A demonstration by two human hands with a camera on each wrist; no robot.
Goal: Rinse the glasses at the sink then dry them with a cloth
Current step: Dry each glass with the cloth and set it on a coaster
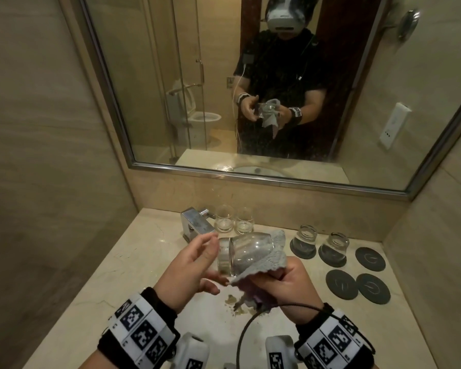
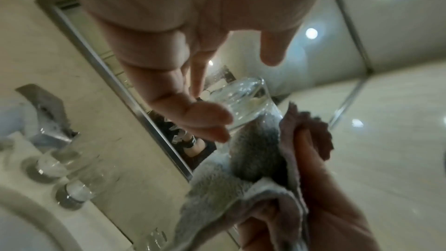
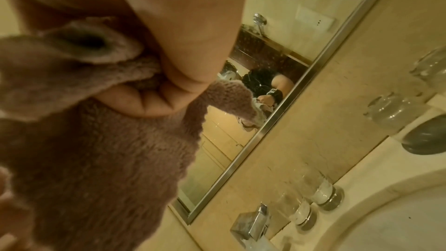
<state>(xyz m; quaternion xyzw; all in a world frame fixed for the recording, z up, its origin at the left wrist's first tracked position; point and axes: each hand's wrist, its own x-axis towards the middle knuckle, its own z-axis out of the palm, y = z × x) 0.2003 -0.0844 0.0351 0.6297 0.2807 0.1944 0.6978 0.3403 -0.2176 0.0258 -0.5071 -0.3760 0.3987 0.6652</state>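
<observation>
Glass (image 1: 244, 253) held on its side above the counter (image 1: 133, 262), long axis running left to right: thick base toward the left hand (image 1: 190, 265), mouth toward the right hand (image 1: 282, 278). Right fingers, curled, pinch the grey cloth (image 1: 266, 258) stuffed into the mouth; left fingers (image 2: 205, 119), loosely spread, touch the base, probably to turn it. Beyond, two upright glasses (image 1: 234, 219) stand by the tap (image 1: 196, 226) and two inverted glasses (image 1: 320, 241) on coasters (image 1: 357, 278).
</observation>
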